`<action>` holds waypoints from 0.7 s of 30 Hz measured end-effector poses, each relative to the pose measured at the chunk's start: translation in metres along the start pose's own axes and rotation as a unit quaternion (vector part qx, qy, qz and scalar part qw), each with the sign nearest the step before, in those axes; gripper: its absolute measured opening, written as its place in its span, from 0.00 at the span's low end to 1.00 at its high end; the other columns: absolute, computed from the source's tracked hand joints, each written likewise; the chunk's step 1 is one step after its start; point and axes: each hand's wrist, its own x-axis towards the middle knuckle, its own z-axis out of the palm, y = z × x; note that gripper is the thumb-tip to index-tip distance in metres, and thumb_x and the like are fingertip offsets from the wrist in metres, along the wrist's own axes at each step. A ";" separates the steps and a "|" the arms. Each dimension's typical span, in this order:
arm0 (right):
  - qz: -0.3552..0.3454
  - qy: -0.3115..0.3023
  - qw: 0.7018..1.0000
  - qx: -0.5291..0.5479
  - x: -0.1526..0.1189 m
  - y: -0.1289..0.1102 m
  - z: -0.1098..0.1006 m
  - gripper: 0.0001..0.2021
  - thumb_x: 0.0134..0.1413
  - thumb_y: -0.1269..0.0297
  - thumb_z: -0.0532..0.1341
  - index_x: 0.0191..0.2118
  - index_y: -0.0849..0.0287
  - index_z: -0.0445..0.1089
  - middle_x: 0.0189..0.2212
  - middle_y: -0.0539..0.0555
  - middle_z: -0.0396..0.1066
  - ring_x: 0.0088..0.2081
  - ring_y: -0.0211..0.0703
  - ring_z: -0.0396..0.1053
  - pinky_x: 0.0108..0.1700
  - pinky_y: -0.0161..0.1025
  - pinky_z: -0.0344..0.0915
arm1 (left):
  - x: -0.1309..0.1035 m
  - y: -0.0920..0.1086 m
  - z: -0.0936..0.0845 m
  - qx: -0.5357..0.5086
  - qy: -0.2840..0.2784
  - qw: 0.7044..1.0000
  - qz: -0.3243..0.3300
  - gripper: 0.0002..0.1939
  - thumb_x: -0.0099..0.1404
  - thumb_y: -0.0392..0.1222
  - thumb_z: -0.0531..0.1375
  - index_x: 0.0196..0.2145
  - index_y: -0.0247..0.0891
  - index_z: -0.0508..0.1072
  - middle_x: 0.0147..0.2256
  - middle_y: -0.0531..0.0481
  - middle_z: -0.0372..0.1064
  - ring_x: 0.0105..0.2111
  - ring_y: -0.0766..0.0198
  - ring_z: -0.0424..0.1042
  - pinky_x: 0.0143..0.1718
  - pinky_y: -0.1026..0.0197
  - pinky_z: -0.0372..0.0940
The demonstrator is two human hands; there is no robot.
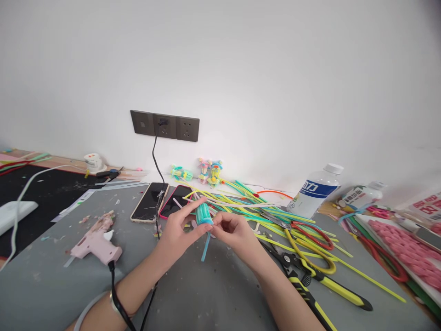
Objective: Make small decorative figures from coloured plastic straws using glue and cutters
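Note:
My left hand [177, 230] grips a small teal cylinder [203, 213], apparently built from pipe cleaners laid side by side, between thumb and fingers. A light blue band edges its lower end, and a light blue strip [206, 248] hangs down below. Right at that end, my right hand [229, 227] is closed in a pinch against the blue rim; what lies between its fingertips is hidden. Just behind my hands spreads a pile of yellow and green pipe cleaners [237, 202].
A pink glue gun [98, 243] lies left, its black cord running past my left forearm. Behind are two phones [149, 202]. Scissors [310, 236], yellow-black pliers [306, 271] and a water bottle [313, 193] are right. Small finished figures [214, 172] stand by the wall.

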 end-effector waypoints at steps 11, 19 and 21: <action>0.000 -0.013 1.000 0.025 0.000 -0.002 0.002 0.19 0.47 0.49 0.69 0.25 0.59 0.67 0.23 0.47 0.63 0.26 0.35 0.56 0.30 0.35 0.52 | 0.008 -0.004 0.000 -0.084 -0.008 0.990 -0.114 0.28 0.57 0.57 0.67 0.49 0.37 0.77 0.43 0.43 0.77 0.42 0.56 0.75 0.41 0.59 0.71; 0.004 -0.001 1.000 0.024 0.000 -0.001 0.003 0.19 0.47 0.48 0.69 0.26 0.59 0.66 0.21 0.46 0.62 0.25 0.34 0.56 0.29 0.34 0.53 | 0.010 -0.009 0.001 -0.133 -0.027 0.980 -0.149 0.27 0.56 0.60 0.66 0.44 0.35 0.77 0.33 0.46 0.74 0.29 0.66 0.71 0.32 0.63 0.68; 0.004 0.000 1.000 0.022 0.000 -0.001 0.004 0.20 0.46 0.47 0.69 0.26 0.59 0.66 0.21 0.46 0.62 0.25 0.34 0.56 0.29 0.34 0.53 | 0.010 -0.008 0.001 -0.126 -0.025 0.981 -0.145 0.26 0.56 0.59 0.66 0.43 0.35 0.77 0.33 0.46 0.73 0.30 0.65 0.71 0.32 0.64 0.68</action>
